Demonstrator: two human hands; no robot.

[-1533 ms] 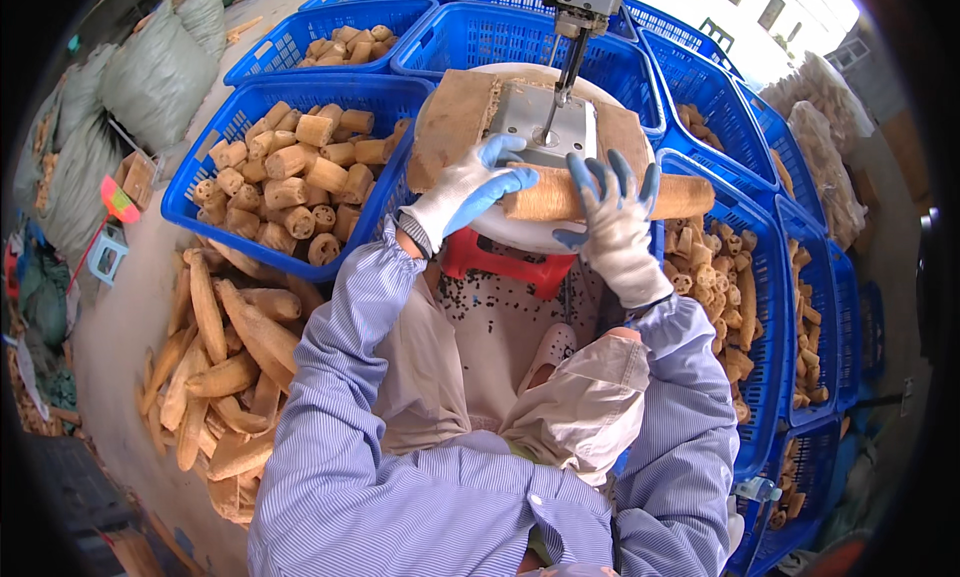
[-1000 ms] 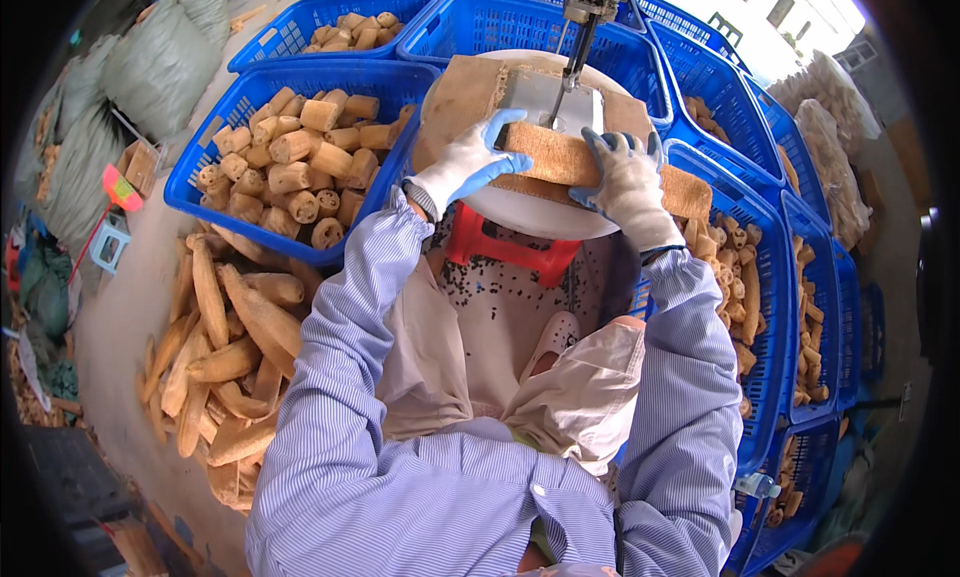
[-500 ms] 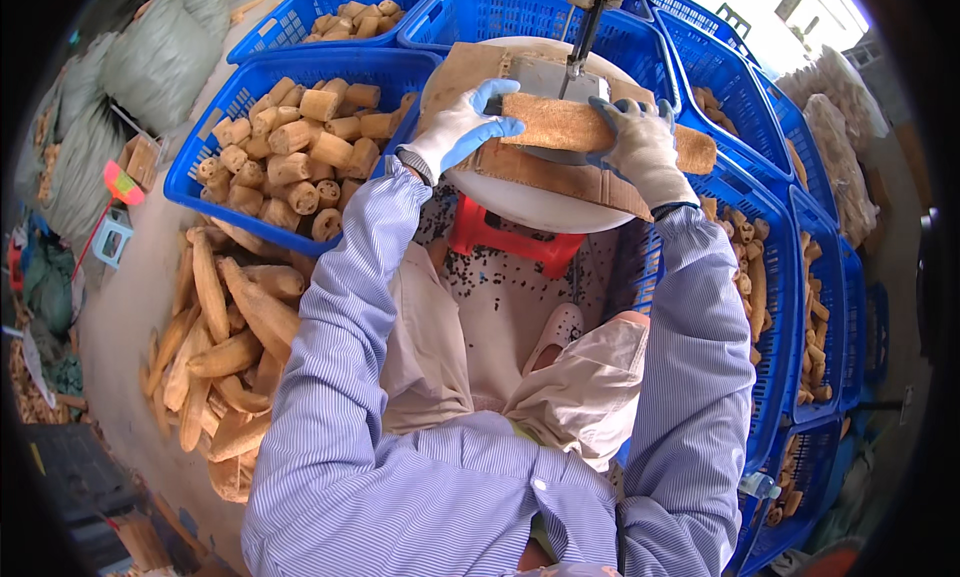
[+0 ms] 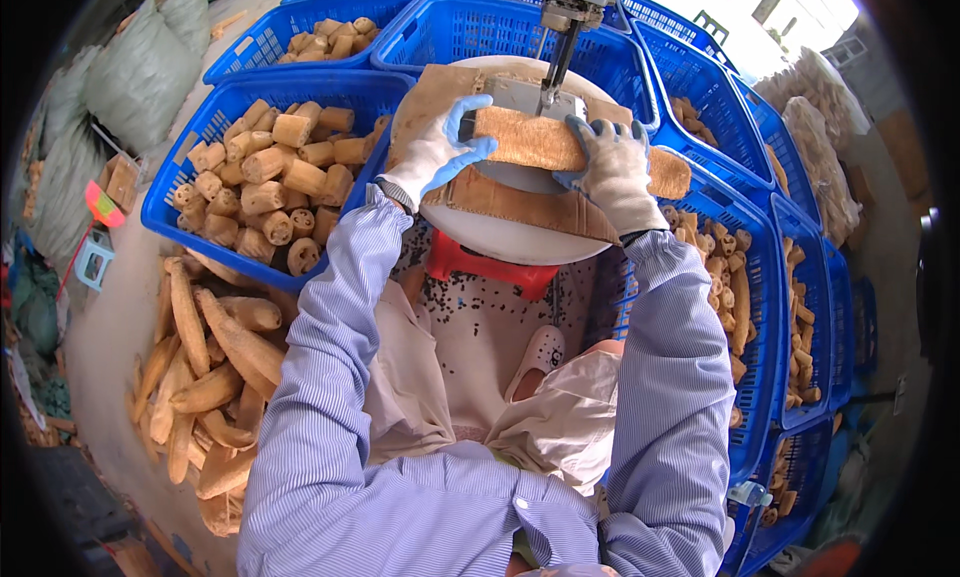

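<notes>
A long tan dried loofah (image 4: pixel 540 142) lies across a round white saw table (image 4: pixel 500 239), right at the thin vertical saw blade (image 4: pixel 558 65). My left hand (image 4: pixel 440 152), in a white and blue glove, grips the loofah's left end. My right hand (image 4: pixel 612 172), gloved the same way, presses on the loofah just right of the blade. The loofah's right end sticks out past my right hand over a blue crate. Brown cardboard (image 4: pixel 520 205) covers part of the table under the loofah.
Blue plastic crates (image 4: pixel 195 137) ring the table; the left one holds several cut loofah pieces (image 4: pixel 270 192), and crates on the right (image 4: pixel 725 267) hold more. Whole loofahs (image 4: pixel 205 362) lie piled on the floor at left. A red stool (image 4: pixel 480 267) stands under the table. Sacks (image 4: pixel 135 72) stand far left.
Both hands have pushed the loofah away from me, from the table's near side up to the saw blade. My arms have stretched forward.
</notes>
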